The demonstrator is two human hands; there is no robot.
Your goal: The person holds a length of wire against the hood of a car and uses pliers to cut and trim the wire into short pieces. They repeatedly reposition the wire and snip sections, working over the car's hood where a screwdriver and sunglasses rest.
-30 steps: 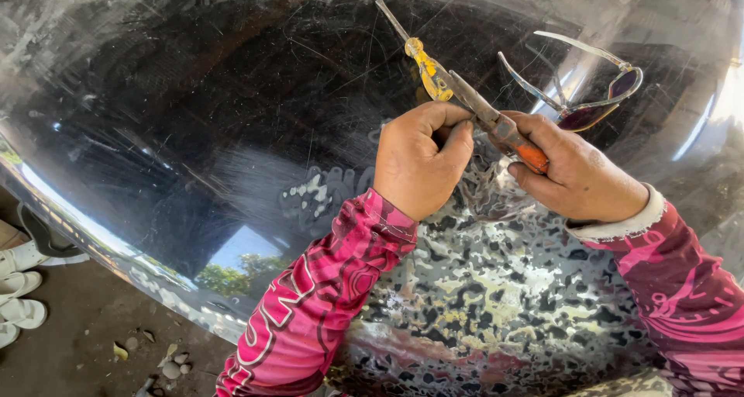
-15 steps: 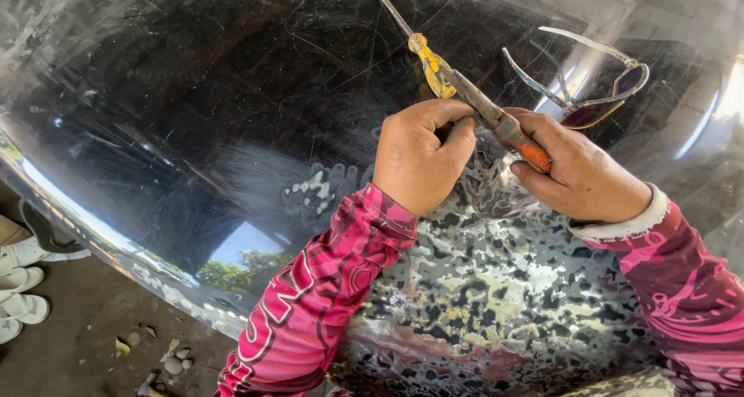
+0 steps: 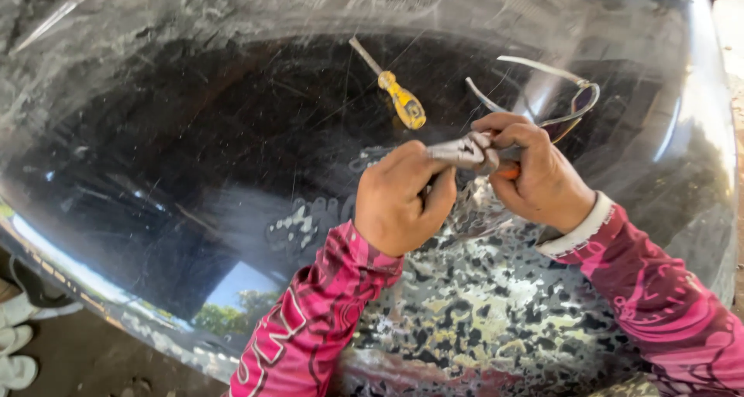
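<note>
My right hand (image 3: pixel 542 176) grips the orange handles of a pair of pliers (image 3: pixel 465 150), whose grey jaws point left. My left hand (image 3: pixel 399 203) is curled with its fingertips pinched at the jaws; anything small between them is hidden. Both hands hover over a glossy black car panel (image 3: pixel 194 172). A yellow-handled screwdriver (image 3: pixel 403 102) lies on the panel just above my left hand. A pair of glasses (image 3: pixel 562 94) rests on the panel beyond my right hand. Both arms wear pink patterned sleeves.
A mottled patch of flaked paint (image 3: pixel 496 304) covers the panel below my hands. The panel's curved lower edge (image 3: pixel 116 304) reflects sky and trees. White sandals (image 3: pixel 14 350) lie on the ground at the lower left.
The pliers have swung away from the screwdriver, so their jaws point left instead of up-left. My hands sit lower on the panel and the screwdriver lies apart from them.
</note>
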